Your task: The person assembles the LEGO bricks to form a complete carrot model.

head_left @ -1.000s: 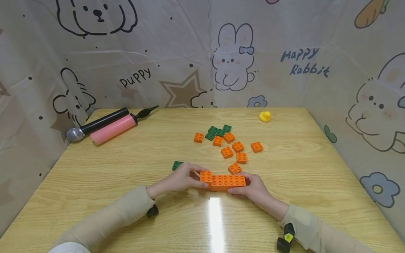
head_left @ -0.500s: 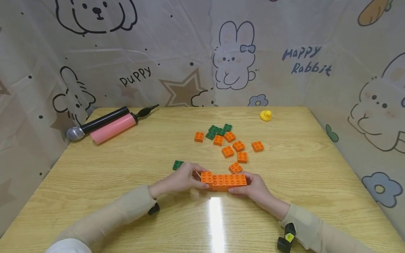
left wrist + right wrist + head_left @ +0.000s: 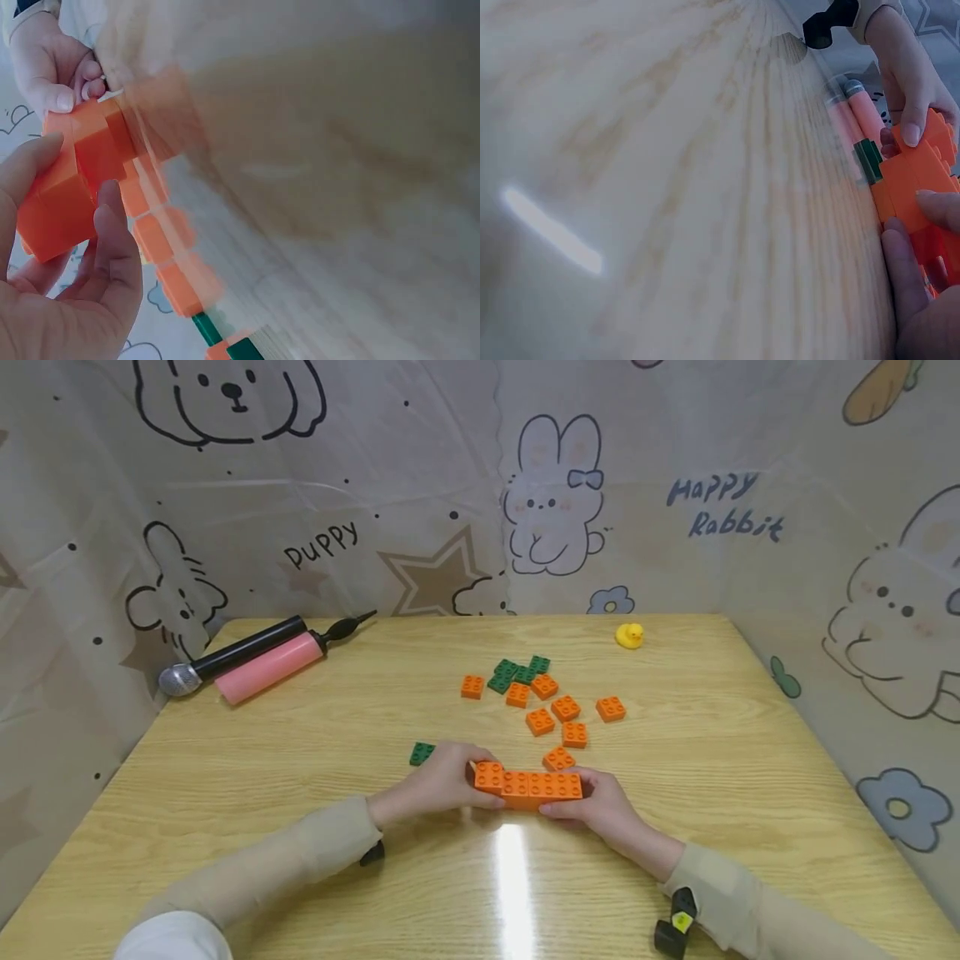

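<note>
A row of joined orange toy bricks (image 3: pixel 542 789) spans the space between both hands, near the middle of the table. Its left end stands higher, where one brick (image 3: pixel 489 776) sits at the corner. My left hand (image 3: pixel 450 779) grips that end with the thumb in front and fingers behind. The other end is held by my right hand (image 3: pixel 603 806), thumb along the front face. In the left wrist view the orange bricks (image 3: pixel 56 214) lie between thumb and fingers. The right wrist view shows the orange bricks (image 3: pixel 915 184) with both thumbs on them. Fingers behind the row are partly hidden.
Several loose orange bricks (image 3: pixel 540 722) and green bricks (image 3: pixel 503 676) lie beyond the hands. One green brick (image 3: pixel 422 753) is beside my left hand. A yellow duck (image 3: pixel 629 636) sits at the back right; a microphone (image 3: pixel 232 656) and pink pump (image 3: pixel 268 668) lie back left.
My left hand has shifted slightly right along its end of the row, its thumb now lower on the front. The right hand keeps its hold, and the loose bricks stay put.
</note>
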Motion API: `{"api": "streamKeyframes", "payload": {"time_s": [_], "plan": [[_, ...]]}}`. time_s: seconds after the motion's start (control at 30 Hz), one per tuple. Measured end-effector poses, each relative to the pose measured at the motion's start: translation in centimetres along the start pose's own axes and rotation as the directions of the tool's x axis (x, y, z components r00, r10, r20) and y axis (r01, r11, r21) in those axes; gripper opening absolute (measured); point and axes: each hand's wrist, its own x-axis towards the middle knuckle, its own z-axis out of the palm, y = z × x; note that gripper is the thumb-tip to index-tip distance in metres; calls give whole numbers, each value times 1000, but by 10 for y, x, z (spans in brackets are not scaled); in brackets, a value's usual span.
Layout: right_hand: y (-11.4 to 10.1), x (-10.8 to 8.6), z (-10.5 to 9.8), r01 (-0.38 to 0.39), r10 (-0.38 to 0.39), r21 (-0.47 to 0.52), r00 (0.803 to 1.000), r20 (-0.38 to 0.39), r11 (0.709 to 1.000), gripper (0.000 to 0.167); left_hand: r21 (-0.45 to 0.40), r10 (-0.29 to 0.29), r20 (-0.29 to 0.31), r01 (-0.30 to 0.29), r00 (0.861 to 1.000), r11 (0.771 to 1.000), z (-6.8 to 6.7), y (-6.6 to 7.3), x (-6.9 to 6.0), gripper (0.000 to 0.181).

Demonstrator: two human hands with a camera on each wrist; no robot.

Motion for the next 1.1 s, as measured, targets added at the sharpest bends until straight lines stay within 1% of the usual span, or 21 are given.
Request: {"api": "streamKeyframes", "payload": {"time_s": [0.07, 0.13, 0.2, 0.27, 0.3, 0.37, 0.47, 0.53, 0.6, 0.7, 0.8, 0.9, 0.97, 1.03, 1.1], "plan": [[-1, 1, 0, 5, -5, -7, 1000, 14, 1000, 56, -2, -8, -12, 8, 1000, 1000, -2, -1, 0, 38], [-2, 0, -1, -7, 7, 3, 999, 37, 1000, 59, 5, -13, -21, 13, 1000, 1000, -4, -2, -1, 37], [-4, 0, -6, -11, 11, 7, 998, 66, 1000, 64, 21, -20, -34, 21, 999, 1000, -6, -4, -2, 38], [-5, -1, -12, -13, 13, -1, 997, 82, 1000, 65, 33, -34, -43, 35, 999, 999, -7, -6, -3, 40], [-6, -1, -16, -11, 12, -14, 997, 75, 1000, 64, 38, -38, -48, 40, 998, 998, -8, -6, -4, 43], [-8, 0, -22, 25, -22, -71, 999, 39, 997, 60, 48, -40, -50, 43, 998, 998, -8, -8, -4, 48], [-10, 5, -28, 87, -93, -177, 995, -27, 980, 53, 60, -26, -39, 28, 999, 998, -7, -9, -4, 54], [-12, 10, -29, 122, -137, -226, 989, -50, 966, 51, 62, -6, -36, 8, 999, 998, -6, -9, -2, 53], [-13, 16, -29, 149, -164, -242, 986, -43, 959, 51, 62, 14, -36, -11, 999, 998, -6, -9, -1, 48], [-14, 25, -29, 190, -196, -250, 981, 0, 949, 55, 57, 33, -40, -30, 999, 998, -6, -8, 0, 42], [-14, 33, -32, 230, -222, -280, 973, 62, 932, 63, 55, 25, -45, -23, 999, 998, -6, -7, 0, 39], [-15, 42, -37, 287, -252, -328, 956, 148, 900, 69, 52, 14, -64, -11, 998, 999, -8, -8, -2, 38], [-16, 47, -41, 329, -268, -368, 941, 209, 870, 70, 48, 4, -75, -1, 997, 999, -9, -9, -3, 38], [-18, 51, -43, 375, -287, -388, 920, 265, 842, 66, 45, 6, -81, -2, 997, 999, -10, -10, -4, 37], [-19, 53, -45, 402, -297, -404, 907, 300, 821, 58, 41, 6, -81, -2, 997, 999, -10, -11, -5, 37]]}}
